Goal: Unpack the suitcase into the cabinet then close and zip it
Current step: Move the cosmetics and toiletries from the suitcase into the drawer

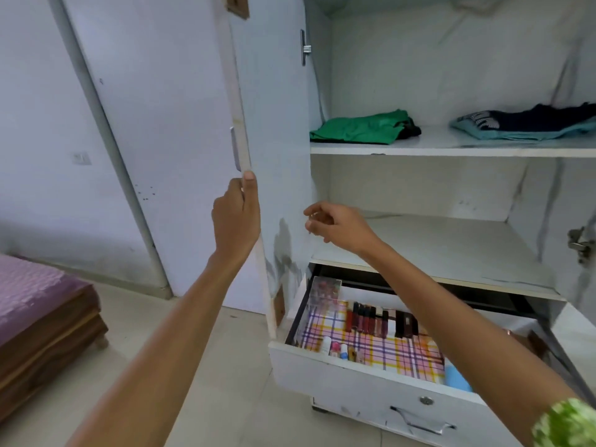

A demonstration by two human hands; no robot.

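Two hands raised: left hand (237, 217) grips the cabinet door (258, 150) edge, right hand (335, 225) loosely curled, empty.

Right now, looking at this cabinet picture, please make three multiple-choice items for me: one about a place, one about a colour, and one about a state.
1. Where does the green garment lie?
A. In the drawer
B. On the upper shelf
C. On the bed

2. What colour is the bed cover?
A. Purple
B. Yellow
C. Black

3. How is the drawer?
A. Pushed shut
B. Taken out onto the floor
C. Pulled open

Answers:
1 B: it rests on the upper shelf, at its left end.
2 A: the cover at the left looks purple.
3 C: its cosmetics and checked lining are visible.
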